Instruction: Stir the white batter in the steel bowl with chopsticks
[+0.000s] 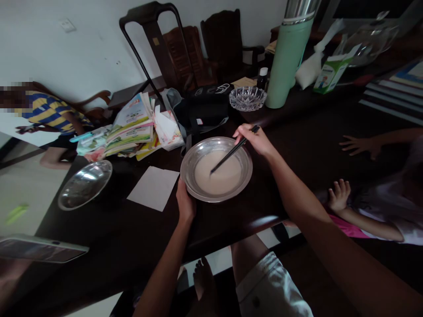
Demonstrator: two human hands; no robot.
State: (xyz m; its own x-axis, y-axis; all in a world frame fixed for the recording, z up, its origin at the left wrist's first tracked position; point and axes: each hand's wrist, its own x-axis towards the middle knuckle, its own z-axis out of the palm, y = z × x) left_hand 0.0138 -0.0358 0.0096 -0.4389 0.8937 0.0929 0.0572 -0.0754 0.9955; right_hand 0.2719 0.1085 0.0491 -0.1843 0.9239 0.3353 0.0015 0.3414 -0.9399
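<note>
A wide metal bowl (pixel 243 185) of milky, off-white liquid (pixel 224 178) rests on a dark table. My left hand (pixel 185 200) is closed against its left side, with the thumb near the rim and the other fingers hidden beneath. Dark chopsticks (pixel 229 154) are gripped in my right hand (pixel 253 137) above the far right rim. They slant down to the left, tips in the liquid. Left of the bowl lies a white sheet of paper (pixel 153 188), apart from my hands.
Another metal bowl (pixel 84 185) stands at left, near stacked books (pixel 130 127). Behind are a glass ashtray (pixel 247 99), a green thermos (pixel 286 66) and a small green box (pixel 332 75). Another person's hands (pixel 360 145) are at right; someone holds a phone (pixel 42 248) at lower left.
</note>
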